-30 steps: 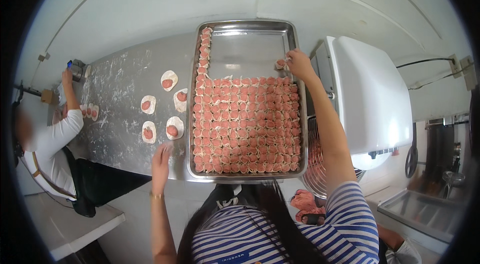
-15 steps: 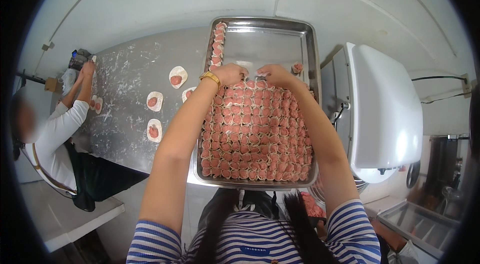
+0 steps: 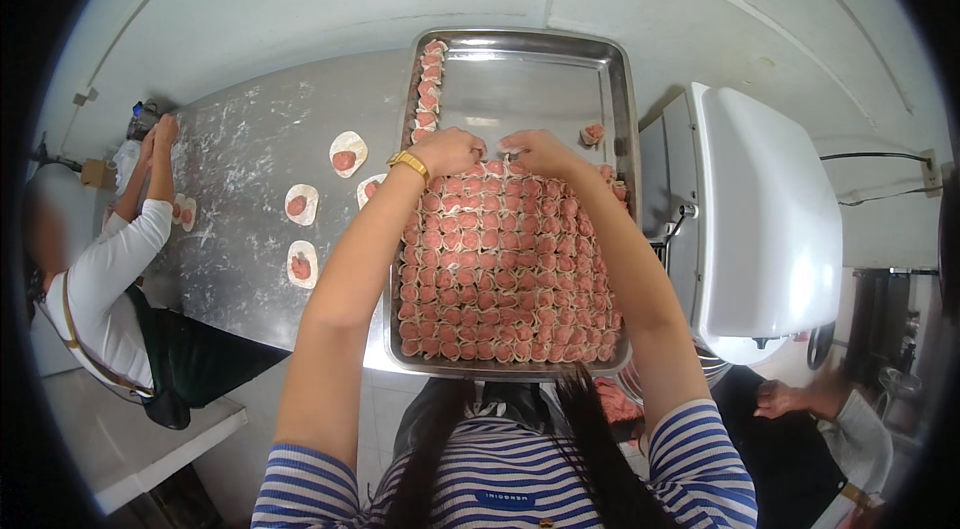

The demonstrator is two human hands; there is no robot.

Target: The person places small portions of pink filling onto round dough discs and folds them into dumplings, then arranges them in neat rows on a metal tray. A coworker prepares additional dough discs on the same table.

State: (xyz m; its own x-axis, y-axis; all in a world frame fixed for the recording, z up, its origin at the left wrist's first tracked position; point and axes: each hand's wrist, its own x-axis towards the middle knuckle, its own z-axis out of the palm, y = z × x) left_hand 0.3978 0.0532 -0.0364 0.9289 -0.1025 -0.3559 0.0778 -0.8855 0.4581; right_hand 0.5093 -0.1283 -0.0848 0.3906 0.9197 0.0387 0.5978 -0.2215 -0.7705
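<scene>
A deep metal tray (image 3: 622, 79) lies in front of me, its near part packed with rows of open-topped meat dumplings (image 3: 480, 259). At the far edge of these rows, my left hand (image 3: 452, 151) has its fingers curled down, a gold watch (image 3: 410, 165) on its wrist. My right hand (image 3: 543, 153) faces it a short way to the right, fingers bent in a pinch. Something small and pale shows by its fingertips; what either hand grips is too hidden to make out. One lone dumpling (image 3: 592, 135) stands at the tray's right side, and a single column (image 3: 429, 89) runs along its left wall.
Several flat wrappers topped with meat (image 3: 301, 204) lie on the floured metal table (image 3: 250, 149) to the left. A co-worker (image 3: 110, 259) works at its far left end. To the right stands a white machine (image 3: 770, 219); below it another person's hand (image 3: 785, 399) shows.
My hands stay at the same row, the fingertips slightly closer together. Another person's arm and dark clothing have come into view at the lower right. The whole view has shifted slightly.
</scene>
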